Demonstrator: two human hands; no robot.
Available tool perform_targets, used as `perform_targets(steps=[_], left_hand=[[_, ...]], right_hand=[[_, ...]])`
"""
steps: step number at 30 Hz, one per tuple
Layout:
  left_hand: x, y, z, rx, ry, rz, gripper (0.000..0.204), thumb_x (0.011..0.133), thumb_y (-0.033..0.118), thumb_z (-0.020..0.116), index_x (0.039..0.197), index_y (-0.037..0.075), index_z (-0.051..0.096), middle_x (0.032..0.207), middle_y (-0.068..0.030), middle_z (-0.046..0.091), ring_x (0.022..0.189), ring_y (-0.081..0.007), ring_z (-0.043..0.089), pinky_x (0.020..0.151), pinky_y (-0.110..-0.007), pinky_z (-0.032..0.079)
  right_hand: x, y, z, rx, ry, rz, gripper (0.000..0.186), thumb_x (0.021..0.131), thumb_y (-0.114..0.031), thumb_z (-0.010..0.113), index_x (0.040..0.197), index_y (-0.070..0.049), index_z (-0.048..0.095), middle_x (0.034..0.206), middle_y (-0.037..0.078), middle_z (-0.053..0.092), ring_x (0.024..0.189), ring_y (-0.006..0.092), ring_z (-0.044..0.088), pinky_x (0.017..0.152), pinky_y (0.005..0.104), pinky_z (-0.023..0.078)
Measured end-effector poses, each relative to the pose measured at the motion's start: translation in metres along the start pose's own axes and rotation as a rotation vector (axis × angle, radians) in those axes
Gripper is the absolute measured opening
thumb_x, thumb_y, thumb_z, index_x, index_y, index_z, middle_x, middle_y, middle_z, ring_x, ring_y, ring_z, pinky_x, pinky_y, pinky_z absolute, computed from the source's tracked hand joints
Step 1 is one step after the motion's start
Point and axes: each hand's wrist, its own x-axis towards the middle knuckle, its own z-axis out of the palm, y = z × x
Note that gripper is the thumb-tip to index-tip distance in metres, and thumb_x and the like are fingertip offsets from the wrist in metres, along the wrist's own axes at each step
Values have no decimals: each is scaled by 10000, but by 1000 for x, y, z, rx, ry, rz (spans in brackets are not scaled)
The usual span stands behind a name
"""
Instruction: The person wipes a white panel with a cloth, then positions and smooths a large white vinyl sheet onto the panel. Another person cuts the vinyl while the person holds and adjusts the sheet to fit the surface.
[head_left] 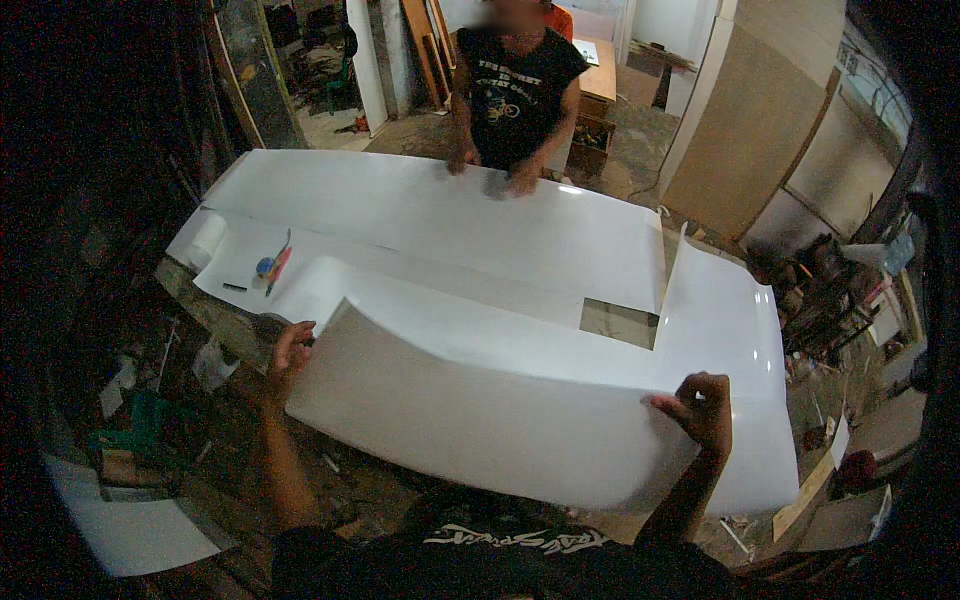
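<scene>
My left hand (294, 348) is beside the left edge of a folded-over white sheet (460, 430), its fingers loosely bent and apart. My right hand (700, 405) has curled fingers at that sheet's upper edge on the right. Beyond it lie more large white sheets (420, 200), one with a rectangular opening (617, 322). On the left are a small white roll (208, 240), a red and blue tool (275, 265) and a narrow dark piece (235, 287).
Across the work surface (190, 285) a person in a dark sleeveless shirt (515, 95) has both hands at the far sheet edge. Boards (420, 50) and panels (750, 120) stand behind. Clutter, a green object (140, 425) and offcuts (820, 480) lie around the floor.
</scene>
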Motion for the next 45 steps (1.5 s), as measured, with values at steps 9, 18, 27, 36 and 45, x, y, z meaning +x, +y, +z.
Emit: perform_targets(steps=[9, 18, 27, 36, 45], left_hand=[[9, -38, 152, 611, -284, -251, 841, 1013, 647, 477, 1616, 82, 321, 1668, -248, 262, 1537, -425, 262, 1255, -541, 196], [17, -70, 182, 703, -155, -254, 675, 1055, 582, 407, 1378, 24, 608, 1376, -237, 616, 1302, -399, 565, 1140, -458, 407], [42, -111, 73, 668, -992, -513, 536, 1034, 536, 547, 1194, 75, 769, 1079, -158, 770, 972, -276, 711, 921, -414, 557], [33, -151, 67, 440, -1359, -596, 580, 917, 494, 686, 1315, 76, 636, 1201, -162, 710, 1099, -280, 670, 968, -409, 534], [68, -81, -3, 297, -833, -489, 802, 796, 444, 822, 1421, 66, 493, 1278, -157, 650, 1173, -272, 628, 983, -407, 517]], right_hand=[[62, -12, 22, -62, -80, 346, 510, 799, -396, 870, 589, -5, 619, 538, 131, 591, 459, 241, 562, 531, 364, 482], [26, 13, 56, -130, -64, 420, 347, 854, -405, 803, 893, -71, 717, 894, 121, 700, 943, 340, 671, 1057, 568, 389], [-4, -7, 14, 218, 312, 334, 337, 769, -309, 893, 721, -108, 628, 702, 77, 644, 726, 296, 636, 830, 422, 494], [2, -31, -19, 131, 429, 216, 428, 689, -339, 942, 649, -99, 591, 696, 72, 627, 842, 361, 657, 939, 483, 514], [7, -33, -16, 152, 475, 246, 506, 783, -387, 890, 650, -81, 509, 602, 57, 470, 681, 300, 555, 914, 481, 506]])
